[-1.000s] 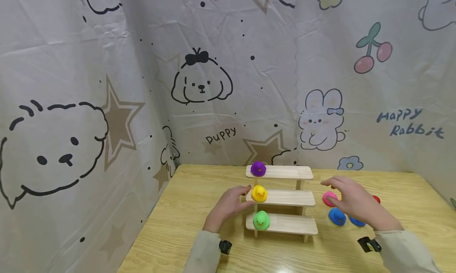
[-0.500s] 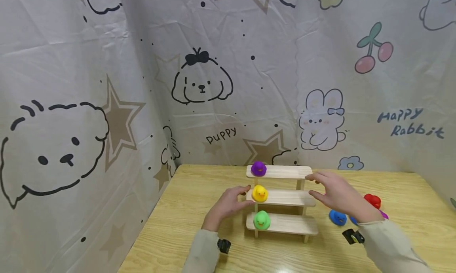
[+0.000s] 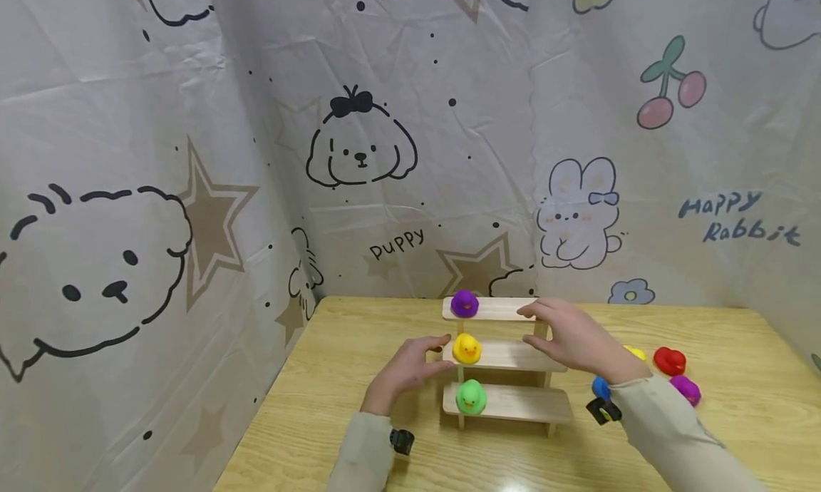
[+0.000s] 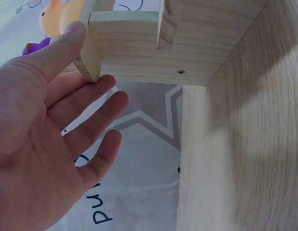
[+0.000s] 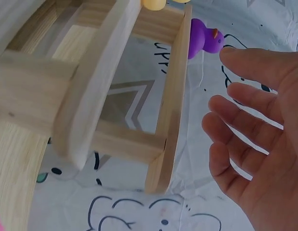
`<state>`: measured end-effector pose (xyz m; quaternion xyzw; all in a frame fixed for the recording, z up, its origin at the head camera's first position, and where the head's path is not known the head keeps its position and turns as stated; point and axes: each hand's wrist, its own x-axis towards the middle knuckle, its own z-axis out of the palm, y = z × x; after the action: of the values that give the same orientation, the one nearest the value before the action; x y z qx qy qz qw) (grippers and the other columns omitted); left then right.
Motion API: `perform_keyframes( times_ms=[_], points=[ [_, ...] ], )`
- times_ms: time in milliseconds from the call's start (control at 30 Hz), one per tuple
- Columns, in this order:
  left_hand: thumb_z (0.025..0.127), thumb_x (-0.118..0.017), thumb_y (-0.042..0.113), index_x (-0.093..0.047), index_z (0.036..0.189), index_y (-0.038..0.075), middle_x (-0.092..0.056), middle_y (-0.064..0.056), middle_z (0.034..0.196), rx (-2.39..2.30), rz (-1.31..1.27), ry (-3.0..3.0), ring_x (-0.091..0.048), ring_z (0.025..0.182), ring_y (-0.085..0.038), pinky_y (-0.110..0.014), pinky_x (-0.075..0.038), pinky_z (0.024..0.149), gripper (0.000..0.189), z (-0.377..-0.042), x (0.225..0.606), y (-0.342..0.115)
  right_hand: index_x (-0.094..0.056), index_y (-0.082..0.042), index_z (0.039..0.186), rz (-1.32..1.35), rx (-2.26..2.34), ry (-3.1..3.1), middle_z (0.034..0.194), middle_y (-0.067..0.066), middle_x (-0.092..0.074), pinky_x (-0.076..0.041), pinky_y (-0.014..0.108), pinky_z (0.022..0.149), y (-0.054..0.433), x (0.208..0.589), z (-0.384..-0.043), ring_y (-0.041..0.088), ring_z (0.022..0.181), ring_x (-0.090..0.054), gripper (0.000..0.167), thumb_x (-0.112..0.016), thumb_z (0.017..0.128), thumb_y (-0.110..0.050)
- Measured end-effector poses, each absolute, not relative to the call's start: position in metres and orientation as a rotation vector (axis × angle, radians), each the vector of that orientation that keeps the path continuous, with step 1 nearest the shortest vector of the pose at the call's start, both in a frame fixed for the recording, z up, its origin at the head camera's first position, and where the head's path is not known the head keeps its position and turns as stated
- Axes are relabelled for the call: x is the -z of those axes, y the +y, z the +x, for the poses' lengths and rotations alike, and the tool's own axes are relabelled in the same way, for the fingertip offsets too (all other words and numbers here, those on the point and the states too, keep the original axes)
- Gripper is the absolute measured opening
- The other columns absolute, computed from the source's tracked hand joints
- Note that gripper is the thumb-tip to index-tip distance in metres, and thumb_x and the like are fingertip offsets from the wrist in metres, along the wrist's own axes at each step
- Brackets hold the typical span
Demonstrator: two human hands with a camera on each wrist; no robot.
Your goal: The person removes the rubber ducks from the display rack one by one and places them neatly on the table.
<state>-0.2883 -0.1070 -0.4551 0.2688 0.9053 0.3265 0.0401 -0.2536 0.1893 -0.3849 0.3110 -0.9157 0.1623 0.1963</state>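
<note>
A small three-tier wooden shelf point(image 3: 526, 404) stands on the table. At its left end my left hand point(image 3: 410, 367) holds the middle tier, thumb point(image 4: 71, 36) on one side and fingers behind. In the head view a purple duck point(image 3: 465, 304) sits on the top tier, a yellow duck point(image 3: 467, 349) on the middle and a green duck point(image 3: 472, 397) on the bottom, all at the left end. My right hand point(image 3: 567, 335) hovers over the right part of the upper tiers. Its fingers are spread and hold nothing, as the right wrist view shows.
Right of the shelf lie more toy ducks: red point(image 3: 670, 361), magenta point(image 3: 685, 390), blue point(image 3: 601, 387) and another yellow one point(image 3: 635, 351), partly hidden by my right arm. A printed curtain point(image 3: 385, 214) hangs behind the wooden table point(image 3: 346, 321).
My right hand has moved left, from above the loose ducks to the right side of the shelf. The left hand stays at the shelf's left end, and the ducks on the tiers have not moved.
</note>
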Motion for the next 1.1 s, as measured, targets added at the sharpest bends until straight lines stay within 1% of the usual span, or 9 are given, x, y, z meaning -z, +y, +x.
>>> perform_keyframes(
  times_ms=[167,333,500,733,1000,1100],
  points=[
    [0.09,-0.064,0.036,-0.052,0.135,0.009,-0.056,-0.002,0.132,-0.982,0.824,2.776,-0.056,0.113,-0.02,-0.037,-0.043,0.098,0.055,-0.288,0.453,-0.106,-0.063,-0.003,0.113,0.895,-0.466,-2.569,0.102,0.008,-0.064,-0.052,0.038,0.076,0.177,0.38,-0.261,0.022,0.087,-0.06,0.042,-0.079,0.077,-0.017],
    [0.09,-0.064,0.038,-0.052,0.136,0.01,-0.056,-0.001,0.133,-0.977,0.821,2.77,-0.055,0.113,-0.019,-0.036,-0.043,0.099,0.055,-0.289,0.452,-0.106,-0.062,-0.003,0.114,0.906,-0.452,-2.572,0.1,0.008,-0.062,-0.052,0.039,0.074,0.164,0.375,-0.266,0.023,0.087,-0.06,0.042,-0.078,0.078,-0.018],
    [0.09,-0.063,0.038,-0.052,0.136,0.011,-0.056,-0.001,0.132,-0.965,0.808,2.77,-0.055,0.113,-0.019,-0.036,-0.043,0.098,0.054,-0.289,0.452,-0.106,-0.061,-0.005,0.119,0.921,-0.474,-2.585,0.105,0.009,-0.062,-0.052,0.039,0.076,0.154,0.373,-0.274,0.022,0.089,-0.059,0.045,-0.077,0.08,-0.021],
    [0.09,-0.063,0.038,-0.053,0.136,0.012,-0.056,-0.001,0.131,-0.977,0.806,2.767,-0.056,0.112,-0.018,-0.037,-0.044,0.097,0.054,-0.289,0.453,-0.107,-0.058,-0.003,0.124,0.955,-0.504,-2.563,0.115,0.012,-0.06,-0.052,0.042,0.081,0.147,0.377,-0.285,0.024,0.093,-0.06,0.052,-0.078,0.08,-0.022],
    [0.09,-0.063,0.04,-0.052,0.136,0.013,-0.056,-0.001,0.132,-0.971,0.791,2.775,-0.056,0.112,-0.018,-0.037,-0.044,0.097,0.055,-0.289,0.454,-0.107,-0.058,-0.002,0.123,0.989,-0.568,-2.529,0.113,0.012,-0.061,-0.053,0.039,0.08,0.135,0.379,-0.296,0.025,0.09,-0.062,0.051,-0.077,0.08,-0.02],
    [0.09,-0.062,0.041,-0.052,0.137,0.013,-0.056,0.0,0.132,-0.969,0.789,2.774,-0.056,0.112,-0.018,-0.037,-0.044,0.096,0.055,-0.289,0.454,-0.107,-0.058,-0.002,0.124,0.995,-0.558,-2.525,0.111,0.011,-0.061,-0.053,0.038,0.079,0.131,0.379,-0.299,0.024,0.09,-0.062,0.051,-0.077,0.08,-0.021]
  ],
)
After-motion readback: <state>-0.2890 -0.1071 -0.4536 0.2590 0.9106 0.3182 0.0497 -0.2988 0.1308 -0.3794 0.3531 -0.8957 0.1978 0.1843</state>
